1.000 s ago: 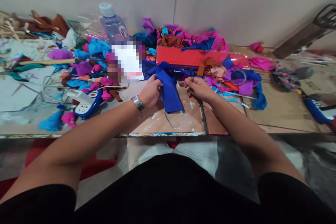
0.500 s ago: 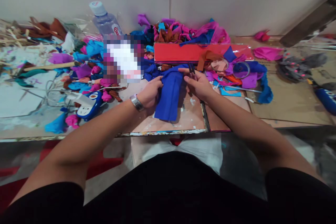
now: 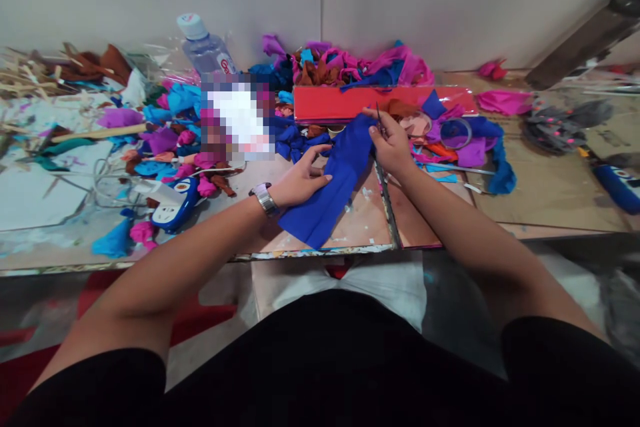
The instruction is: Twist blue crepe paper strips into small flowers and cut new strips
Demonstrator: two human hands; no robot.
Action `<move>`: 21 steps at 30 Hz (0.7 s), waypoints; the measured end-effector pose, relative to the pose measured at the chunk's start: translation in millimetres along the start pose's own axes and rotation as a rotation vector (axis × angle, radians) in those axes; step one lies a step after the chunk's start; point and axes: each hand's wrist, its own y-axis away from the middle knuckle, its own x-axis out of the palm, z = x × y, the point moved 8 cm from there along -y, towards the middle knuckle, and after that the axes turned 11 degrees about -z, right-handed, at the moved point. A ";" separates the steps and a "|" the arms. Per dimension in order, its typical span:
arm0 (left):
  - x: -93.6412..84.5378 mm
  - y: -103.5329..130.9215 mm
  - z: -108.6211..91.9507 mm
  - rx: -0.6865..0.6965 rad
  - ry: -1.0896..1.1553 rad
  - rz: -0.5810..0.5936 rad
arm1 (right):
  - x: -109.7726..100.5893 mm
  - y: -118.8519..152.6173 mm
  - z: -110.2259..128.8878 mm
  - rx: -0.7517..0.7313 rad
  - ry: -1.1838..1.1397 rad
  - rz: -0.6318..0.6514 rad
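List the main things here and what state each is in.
Long royal-blue fabric strip: slanting, spread out
Left hand: open, thumb over the strip
Right hand: closed on the strip's upper end
Clear plastic bottle: white cap on
Flat red rectangular pack: wrapped in clear plastic
Silver metal wristwatch: worn

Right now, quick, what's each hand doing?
Left hand: open, fingers apart, at the edge of the blue strip.
Right hand: closed, holding the strip's upper end and a thin dark tool.
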 end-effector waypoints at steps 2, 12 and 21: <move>1.6 0.5 -7.5 0.066 0.012 0.014 | 0.1 1.5 -5.5 0.050 -0.036 -0.019; -13.2 -3.4 -18.3 0.221 -0.220 -0.156 | 5.9 2.5 -18.3 0.225 -0.217 -0.076; -43.9 -18.3 -16.1 0.247 0.038 -0.355 | 22.3 20.8 -13.3 0.386 -0.227 0.095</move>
